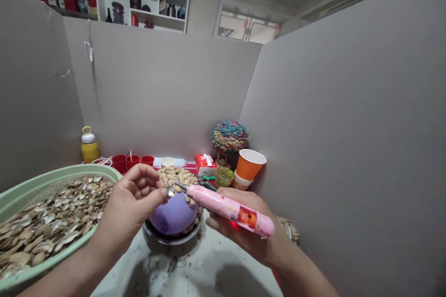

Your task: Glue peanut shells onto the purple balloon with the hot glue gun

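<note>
In my right hand (pixel 244 209) is a pink hot glue gun (pixel 223 204), its metal nozzle pointing left. Between thumb and fingers, my left hand (pixel 141 195) pinches a peanut shell half (pixel 171 190), pale hollow side showing, close to the nozzle tip. Just beyond and below both hands, a purple balloon (pixel 174 216) rests in a dark metal bowl (pixel 170 240). Peanut shells (pixel 177 175) cover the balloon's top and part of its right side. The fingers of my right hand are partly hidden behind the glue gun.
At left stands a green basket (pixel 114 174) full of peanut shells. Red cups (pixel 133 161), a yellow bottle (pixel 90 148), a tissue box (pixel 205 164), an orange paper bucket (pixel 249 167) and a colourful woven dome (pixel 230 136) line the back. Grey partitions (pixel 167 88) enclose the table.
</note>
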Demonstrator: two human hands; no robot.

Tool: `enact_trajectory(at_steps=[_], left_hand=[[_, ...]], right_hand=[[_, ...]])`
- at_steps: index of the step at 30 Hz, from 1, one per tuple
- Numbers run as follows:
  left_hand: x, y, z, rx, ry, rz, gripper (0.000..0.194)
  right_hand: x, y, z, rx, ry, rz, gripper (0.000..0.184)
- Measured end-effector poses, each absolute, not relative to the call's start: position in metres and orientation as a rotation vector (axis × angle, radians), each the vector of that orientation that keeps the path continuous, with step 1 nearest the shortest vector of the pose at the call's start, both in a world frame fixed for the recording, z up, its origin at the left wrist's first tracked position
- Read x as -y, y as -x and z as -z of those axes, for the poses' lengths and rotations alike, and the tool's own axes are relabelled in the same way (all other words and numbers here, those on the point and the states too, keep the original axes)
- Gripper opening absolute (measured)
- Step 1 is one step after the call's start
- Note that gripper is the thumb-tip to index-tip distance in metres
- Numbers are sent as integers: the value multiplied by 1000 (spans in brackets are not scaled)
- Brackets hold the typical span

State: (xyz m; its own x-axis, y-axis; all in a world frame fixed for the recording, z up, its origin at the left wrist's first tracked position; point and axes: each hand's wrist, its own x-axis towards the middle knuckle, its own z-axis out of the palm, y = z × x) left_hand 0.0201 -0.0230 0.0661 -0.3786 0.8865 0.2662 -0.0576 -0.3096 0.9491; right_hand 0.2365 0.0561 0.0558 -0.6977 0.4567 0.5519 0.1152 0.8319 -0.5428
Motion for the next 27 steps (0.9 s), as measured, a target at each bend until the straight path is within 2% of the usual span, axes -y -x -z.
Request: enact_trajectory(at_steps=[16, 21, 27], left_hand=[[32, -26, -64, -1393, -1339, -1831, 18], [30, -24, -65, -1242, -1238, -1810, 21], [26, -21, -63, -988, -1051, -1741, 21]], right_hand=[[-54, -231, -54, 2348, 385, -584, 25], [-54, -233, -55, 2334, 456, -651, 31], [-55, -234, -57, 2318, 395, -642, 28]])
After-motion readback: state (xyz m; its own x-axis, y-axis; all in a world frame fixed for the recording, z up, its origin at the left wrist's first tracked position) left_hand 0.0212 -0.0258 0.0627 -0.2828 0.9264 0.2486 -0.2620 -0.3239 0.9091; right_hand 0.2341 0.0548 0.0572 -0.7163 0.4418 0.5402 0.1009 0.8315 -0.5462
